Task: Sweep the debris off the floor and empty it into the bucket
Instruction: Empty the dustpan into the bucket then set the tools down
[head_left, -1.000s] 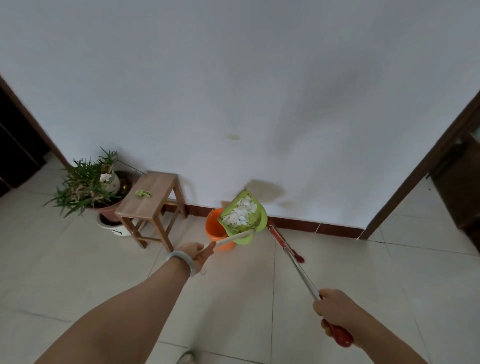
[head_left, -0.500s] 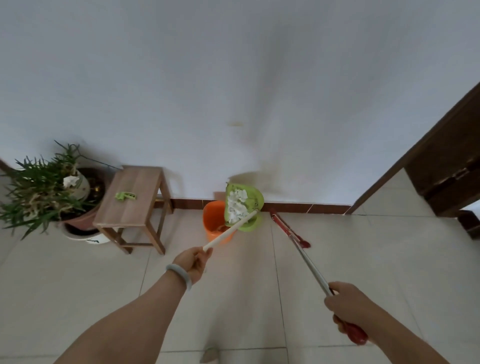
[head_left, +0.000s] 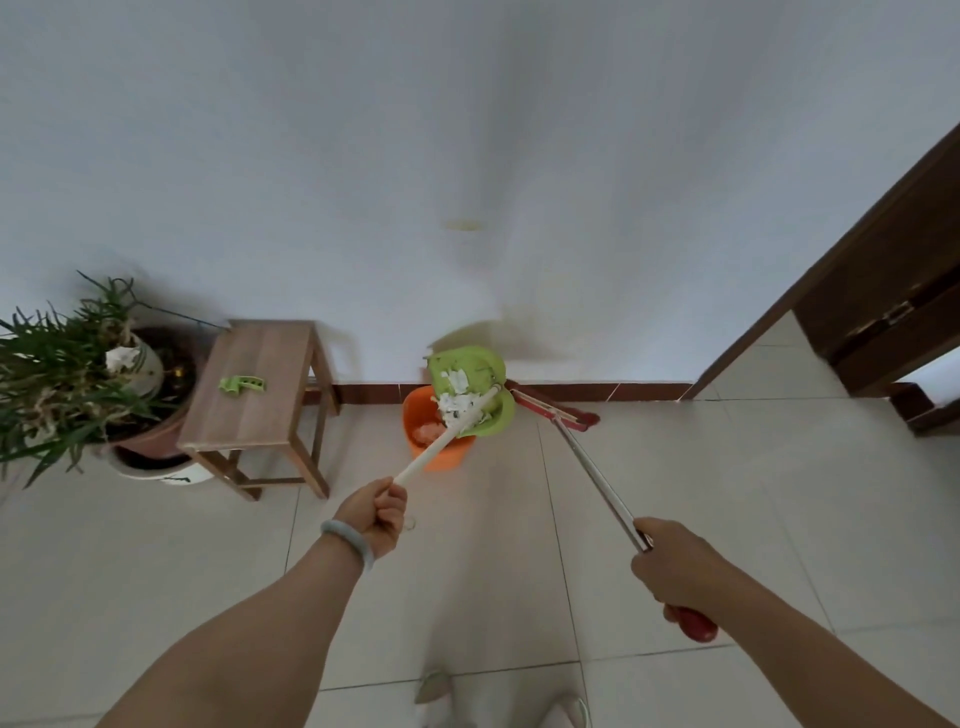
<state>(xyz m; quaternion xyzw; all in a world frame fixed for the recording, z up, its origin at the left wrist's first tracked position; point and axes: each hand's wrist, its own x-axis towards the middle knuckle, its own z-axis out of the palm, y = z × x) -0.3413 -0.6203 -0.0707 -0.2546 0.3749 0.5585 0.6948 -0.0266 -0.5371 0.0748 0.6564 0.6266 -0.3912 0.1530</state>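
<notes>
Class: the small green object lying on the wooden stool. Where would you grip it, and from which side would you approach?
Pinch the green object across its narrow middle, coming straight down from above. It lies flat on the stool top with open space over it; finer shape is too blurred to judge.

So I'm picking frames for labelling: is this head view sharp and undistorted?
Head view: wide-angle bending curves the door frame and wall; the plant at the left edge is smeared; the dustpan throws a soft shadow on the wall; light is dim and even, without glare.
</notes>
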